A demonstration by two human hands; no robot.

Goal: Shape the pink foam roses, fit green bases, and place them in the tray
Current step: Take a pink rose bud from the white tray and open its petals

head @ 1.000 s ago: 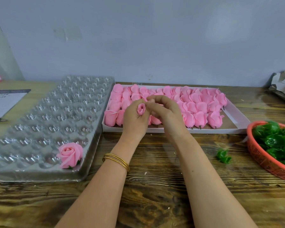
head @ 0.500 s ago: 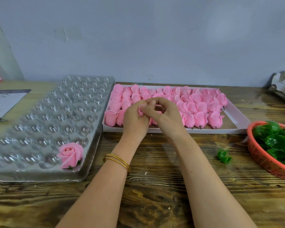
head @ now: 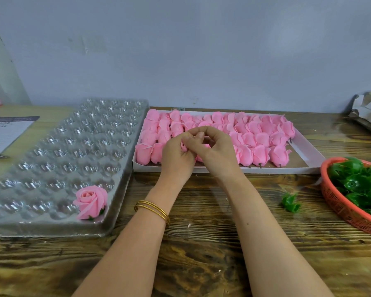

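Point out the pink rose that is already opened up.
The rose in the clear tray's near right corner: petals spread, green showing beneath. The buds in the white box are all closed; the held bud is mostly hidden.

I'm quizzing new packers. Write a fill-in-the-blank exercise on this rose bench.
The clear tray holds exactly ____ finished rose.
The basket of green bases stands on the person's ____ side.
The gold bangles are on the ____ wrist.
The left hand and right hand together hold a ____ foam rose.
Missing words: one, right, left, pink.
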